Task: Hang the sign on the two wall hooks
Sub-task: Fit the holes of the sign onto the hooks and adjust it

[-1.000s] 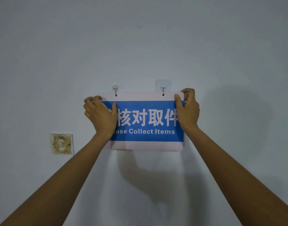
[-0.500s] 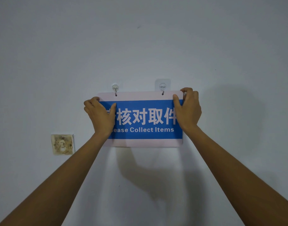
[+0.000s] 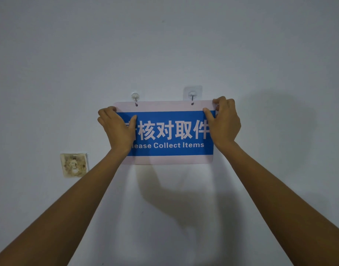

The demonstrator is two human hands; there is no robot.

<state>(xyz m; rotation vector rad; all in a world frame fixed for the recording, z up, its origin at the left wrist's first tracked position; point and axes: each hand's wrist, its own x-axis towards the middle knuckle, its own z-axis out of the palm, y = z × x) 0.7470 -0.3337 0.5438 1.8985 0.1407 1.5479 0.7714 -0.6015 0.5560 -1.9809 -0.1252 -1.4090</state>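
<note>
A blue and white sign (image 3: 168,131) reading "Please Collect Items" is held flat against the wall at arm's length. My left hand (image 3: 117,127) grips its left edge, thumb on the front. My right hand (image 3: 223,121) grips its upper right corner. Two clear adhesive hooks are stuck to the wall just above the sign's top edge: the left hook (image 3: 135,97) and the right hook (image 3: 192,95). Each hook's metal prong reaches down to a small hole near the sign's top edge and appears to pass through it. The sign's left end is hidden by my left hand.
The wall (image 3: 164,45) is plain pale grey. A stained, discoloured square wall plate (image 3: 73,165) sits low to the left of the sign. Shadows of the sign and my arms fall on the wall below.
The sign and both hands have shifted slightly upward in view, with the holes staying at the hook prongs. My grip on both ends is unchanged.
</note>
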